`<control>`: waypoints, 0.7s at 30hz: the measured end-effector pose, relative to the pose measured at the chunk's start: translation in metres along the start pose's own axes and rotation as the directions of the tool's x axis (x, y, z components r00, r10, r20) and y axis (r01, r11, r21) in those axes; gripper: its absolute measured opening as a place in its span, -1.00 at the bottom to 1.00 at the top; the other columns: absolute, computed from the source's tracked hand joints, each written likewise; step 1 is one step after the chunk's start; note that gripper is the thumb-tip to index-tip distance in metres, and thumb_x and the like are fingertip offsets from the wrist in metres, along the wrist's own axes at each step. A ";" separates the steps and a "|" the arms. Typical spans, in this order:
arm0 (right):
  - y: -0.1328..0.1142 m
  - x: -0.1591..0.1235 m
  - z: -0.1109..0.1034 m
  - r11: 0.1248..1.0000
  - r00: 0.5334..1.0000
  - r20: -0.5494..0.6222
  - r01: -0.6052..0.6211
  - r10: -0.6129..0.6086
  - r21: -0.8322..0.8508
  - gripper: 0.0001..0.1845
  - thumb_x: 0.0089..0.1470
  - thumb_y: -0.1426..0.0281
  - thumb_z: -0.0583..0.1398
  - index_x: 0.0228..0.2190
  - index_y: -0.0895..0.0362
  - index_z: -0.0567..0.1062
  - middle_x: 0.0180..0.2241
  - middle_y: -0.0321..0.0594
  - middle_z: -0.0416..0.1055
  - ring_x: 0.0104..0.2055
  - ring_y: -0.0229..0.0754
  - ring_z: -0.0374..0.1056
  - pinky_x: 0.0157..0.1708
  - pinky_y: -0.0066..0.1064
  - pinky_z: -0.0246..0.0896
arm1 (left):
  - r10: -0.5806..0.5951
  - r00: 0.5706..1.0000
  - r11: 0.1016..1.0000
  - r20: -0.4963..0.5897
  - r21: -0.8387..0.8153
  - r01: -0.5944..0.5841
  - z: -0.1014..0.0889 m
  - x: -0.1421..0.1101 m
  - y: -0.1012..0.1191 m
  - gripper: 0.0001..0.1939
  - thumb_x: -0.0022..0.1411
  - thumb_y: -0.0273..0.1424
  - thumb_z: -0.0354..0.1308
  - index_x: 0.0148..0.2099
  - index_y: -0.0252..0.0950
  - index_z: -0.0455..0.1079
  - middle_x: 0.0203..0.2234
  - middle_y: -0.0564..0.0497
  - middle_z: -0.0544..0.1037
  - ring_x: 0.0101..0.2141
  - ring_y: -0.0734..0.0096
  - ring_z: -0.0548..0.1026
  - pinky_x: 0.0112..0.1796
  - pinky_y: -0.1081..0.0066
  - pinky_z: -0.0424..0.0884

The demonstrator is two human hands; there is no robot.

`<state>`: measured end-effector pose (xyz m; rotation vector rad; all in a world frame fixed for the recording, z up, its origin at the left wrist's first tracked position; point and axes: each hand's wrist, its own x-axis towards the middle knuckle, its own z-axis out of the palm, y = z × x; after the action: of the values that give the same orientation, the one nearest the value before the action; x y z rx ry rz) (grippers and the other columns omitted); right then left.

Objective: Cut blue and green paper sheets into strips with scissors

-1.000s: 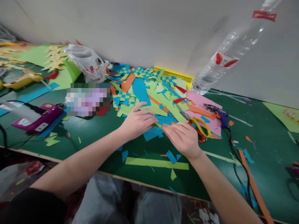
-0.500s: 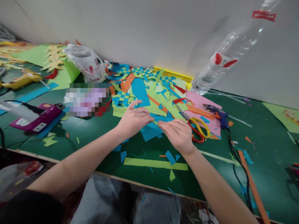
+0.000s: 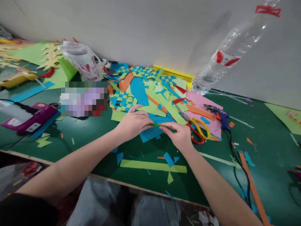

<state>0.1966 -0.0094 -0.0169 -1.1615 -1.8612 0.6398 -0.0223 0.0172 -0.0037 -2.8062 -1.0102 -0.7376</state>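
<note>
A narrow green paper strip (image 3: pixel 155 124) stretches between my two hands, seen nearly edge-on. Its left end is pinched by my left hand (image 3: pixel 133 125), whose index finger is raised. My right hand (image 3: pixel 179 134) pinches the other end between thumb and fingers. Below and behind them lie blue paper pieces (image 3: pixel 150 133) and a heap of green, blue and orange paper with woven checkered pieces (image 3: pixel 120 99). Scissors (image 3: pixel 198 127) with red and yellow handles rest just right of my right hand. Nearer the table edge lies a long light green strip (image 3: pixel 152 166).
A clear plastic bottle (image 3: pixel 225 59) leans at the back right. A blue glue gun (image 3: pixel 222 117) lies on pink paper, its black cord running forward. On the left are a purple power strip (image 3: pixel 35 117), a yellow glue gun (image 3: pixel 21 78) and a white plastic bag (image 3: pixel 82 59).
The strip has turned and shows more of its length between my hands. My right fingers have shifted their pinch. The view has moved slightly to the right.
</note>
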 end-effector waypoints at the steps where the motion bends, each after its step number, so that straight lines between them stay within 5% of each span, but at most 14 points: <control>1: 0.000 0.000 0.000 0.999 1.000 0.000 -0.030 0.030 0.025 -0.87 0.06 0.29 0.27 -0.35 0.01 0.63 -0.36 -0.29 0.61 -0.33 -0.14 0.54 -0.29 -0.33 0.47 | -0.005 1.000 1.000 -0.007 -0.008 0.005 0.001 0.000 0.001 -0.84 0.30 -0.29 0.13 -0.21 -0.22 0.49 -0.34 0.03 0.61 -0.21 0.35 0.55 0.14 0.12 0.17; 12: 0.001 0.000 -0.001 0.967 0.989 0.042 -0.147 0.141 0.208 -0.83 0.02 0.26 0.29 -0.36 0.07 0.62 -0.48 -0.29 0.58 -0.45 -0.18 0.51 -0.35 -0.34 0.50 | -0.077 0.997 0.988 0.009 -0.135 0.077 0.004 0.000 0.003 -0.79 0.33 -0.28 0.09 -0.28 -0.18 0.52 -0.40 0.08 0.61 -0.30 0.41 0.55 0.15 0.14 0.14; 21: 0.000 0.001 -0.003 0.981 0.996 0.032 -0.083 0.079 0.177 -0.85 0.05 0.28 0.27 -0.40 0.08 0.62 -0.48 -0.27 0.58 -0.46 -0.19 0.50 -0.37 -0.36 0.47 | -0.092 0.995 0.981 0.047 -0.166 0.098 0.003 0.000 0.003 -0.78 0.31 -0.29 0.11 -0.34 -0.18 0.53 -0.47 0.12 0.59 -0.36 0.46 0.53 0.17 0.17 0.08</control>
<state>0.1990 -0.0086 -0.0146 -1.1200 -1.7441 0.8525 -0.0191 0.0157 -0.0062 -2.9424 -1.1472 -0.8175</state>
